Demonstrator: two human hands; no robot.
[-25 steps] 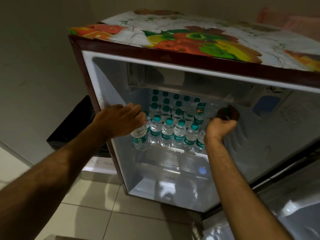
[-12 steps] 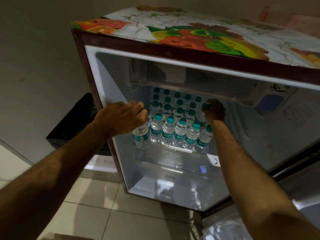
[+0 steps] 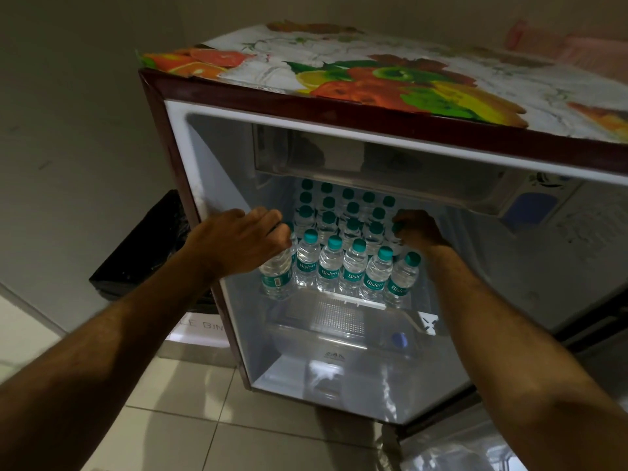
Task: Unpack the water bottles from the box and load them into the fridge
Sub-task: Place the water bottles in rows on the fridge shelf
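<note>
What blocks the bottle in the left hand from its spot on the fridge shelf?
Nothing visible. The left hand holds the bottle already upright at the front row's left end, beside the other bottles.

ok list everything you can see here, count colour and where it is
fridge: one, dark red shell, white inside, door open, centre
fruit-print cover: one, orange, green, yellow on white, on top of the fridge
water bottles: six in the front row, more rows behind, full count hidden; clear with teal caps and labels, upright on the shelf
freezer box: one, clear flap, top of the fridge
clear drawer: one, under the bottle shelf
black bin: one, on the floor left of the fridge
floor tiles: pale, below the fridge
left hand: grips the leftmost front bottle
right hand: fingers curled at a bottle cap, right end of the second row
</note>
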